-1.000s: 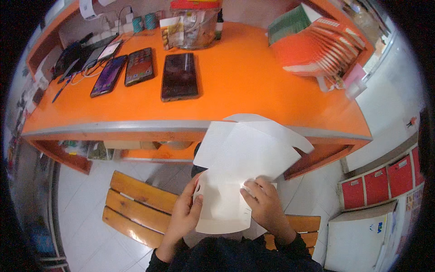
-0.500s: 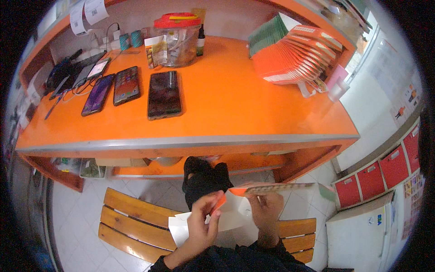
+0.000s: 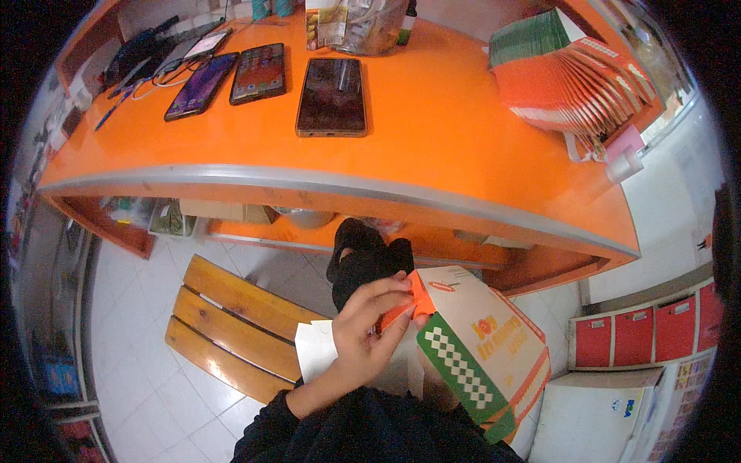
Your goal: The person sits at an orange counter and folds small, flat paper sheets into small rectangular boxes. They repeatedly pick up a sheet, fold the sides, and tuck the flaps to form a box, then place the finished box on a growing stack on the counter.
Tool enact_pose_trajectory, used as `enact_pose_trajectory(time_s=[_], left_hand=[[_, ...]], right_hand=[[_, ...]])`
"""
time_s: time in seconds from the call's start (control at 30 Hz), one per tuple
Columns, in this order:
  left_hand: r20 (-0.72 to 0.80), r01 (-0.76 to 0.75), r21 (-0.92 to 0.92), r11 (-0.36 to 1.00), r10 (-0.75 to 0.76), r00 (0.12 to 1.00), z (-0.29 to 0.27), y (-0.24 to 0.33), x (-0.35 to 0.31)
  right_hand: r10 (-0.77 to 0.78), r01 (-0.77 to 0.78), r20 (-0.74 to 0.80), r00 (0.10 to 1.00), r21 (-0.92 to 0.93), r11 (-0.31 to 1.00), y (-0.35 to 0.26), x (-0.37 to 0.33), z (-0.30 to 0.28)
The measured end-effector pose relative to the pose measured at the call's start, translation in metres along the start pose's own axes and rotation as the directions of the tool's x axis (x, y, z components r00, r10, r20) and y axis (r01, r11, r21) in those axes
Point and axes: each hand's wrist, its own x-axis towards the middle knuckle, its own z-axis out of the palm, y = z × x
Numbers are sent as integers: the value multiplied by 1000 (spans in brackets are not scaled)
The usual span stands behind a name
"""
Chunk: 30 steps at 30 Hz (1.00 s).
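Note:
A partly folded cardboard food box point(image 3: 475, 328), tan with green, orange and white patterns, is held over my lap. Its printed panel faces up on the right, and a white inner flap point(image 3: 315, 349) shows on the left. My left hand point(image 3: 370, 324) pinches an orange tab point(image 3: 418, 292) at the box's near-middle edge. Most of my right hand point(image 3: 421, 319) is behind the printed panel; a fingertip shows by the tab, and the hand grips the box from there.
An orange counter point(image 3: 432, 147) bears several phones point(image 3: 332, 96), a clear tub point(image 3: 370, 27) and a stack of flat folded boxes point(image 3: 575, 85). A slatted wooden bench point(image 3: 231, 328) stands at left. Red drawers point(image 3: 633, 336) and a white cabinet point(image 3: 590, 413) are at right.
The printed panel has swung from edge-on to facing up, covering most of my right hand. My left hand has moved slightly right and up with the orange tab. The view has shifted downward.

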Motion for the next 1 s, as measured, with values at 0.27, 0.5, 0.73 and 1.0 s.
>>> enact_pose_trajectory(time_s=[0.27, 0.5, 0.73, 1.0], left_hand=[[30, 36, 11, 999, -37, 999, 5, -7, -2], [385, -316, 556, 769, 99, 918, 5, 2, -14], [-1, 126, -107, 986, -127, 992, 1, -10, -14], [36, 587, -160, 794, -589, 807, -28, -27, -9]], right_hand=[[113, -99, -79, 990, 164, 981, 49, 5, 23], [129, -109, -89, 988, 200, 974, 51, 7, 24], [118, -174, 152, 981, 441, 881, 36, 1, 19], [-450, 330, -227, 864, -419, 846, -16, 34, -13]])
